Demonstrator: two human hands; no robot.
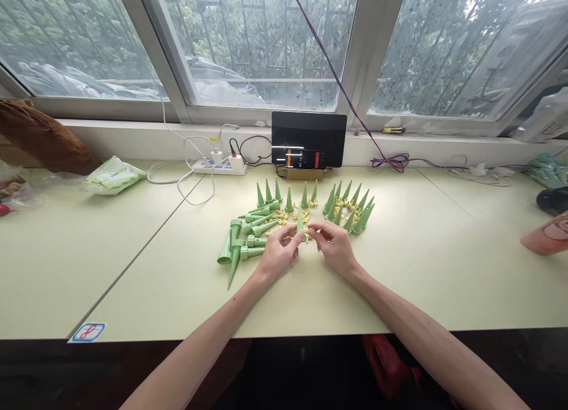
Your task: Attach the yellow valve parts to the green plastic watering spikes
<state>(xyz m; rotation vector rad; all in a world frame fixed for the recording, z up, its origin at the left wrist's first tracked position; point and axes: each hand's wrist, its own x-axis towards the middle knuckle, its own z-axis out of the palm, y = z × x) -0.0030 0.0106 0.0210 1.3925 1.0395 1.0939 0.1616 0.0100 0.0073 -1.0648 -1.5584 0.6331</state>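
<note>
My left hand point(283, 248) is closed around the base of an upright green plastic watering spike point(300, 218). Against its right side, the fingers of my right hand point(333, 242) pinch a small yellow plastic piece point(309, 230), partly hidden by the fingertips. More yellow pieces point(283, 216) lie scattered just behind my hands. Loose green spikes point(236, 244) lie in a heap left of my left hand, pointing various ways. Several others point(268, 192) stand point up behind it, and a ring of upright spikes point(361, 218) stands beyond my right hand.
A black tablet point(309, 132) leans near the window with a phone point(305, 159) showing a timer in front. A white power strip point(220, 166) with cables sits left of it. A green packet point(114, 174) lies far left, a pink bottle point(546, 233) at the right edge.
</note>
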